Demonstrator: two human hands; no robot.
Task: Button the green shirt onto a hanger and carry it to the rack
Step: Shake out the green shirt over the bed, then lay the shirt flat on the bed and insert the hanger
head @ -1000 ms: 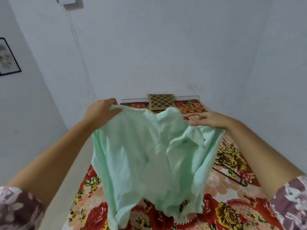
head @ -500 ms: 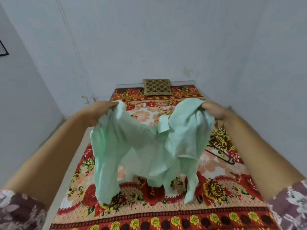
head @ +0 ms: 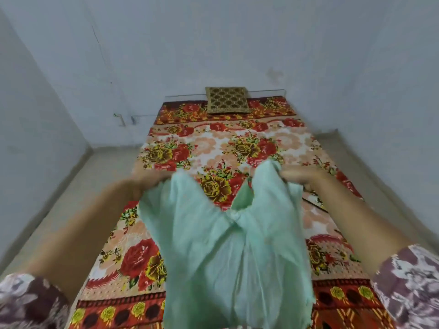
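The pale green shirt [head: 228,245] hangs spread between my two hands over the near half of the bed. My left hand [head: 148,180] grips its upper left edge, and my right hand [head: 300,178] grips its upper right edge. Both hands are blurred by motion. The shirt's lower part drapes down toward me and covers the bedspread below. A thin dark hanger [head: 313,203] lies on the bedspread just right of the shirt, under my right forearm, and only a short piece of it shows.
The bed [head: 213,143] has a red and yellow floral spread and reaches back to the wall. A gold patterned cushion [head: 226,100] stands at its head. Bare floor [head: 78,181] runs along the left side. Pale walls close in on three sides.
My view has tipped down toward the bed. Both hands have dropped lower with the shirt, and the cloth now hangs flatter and closer to me.
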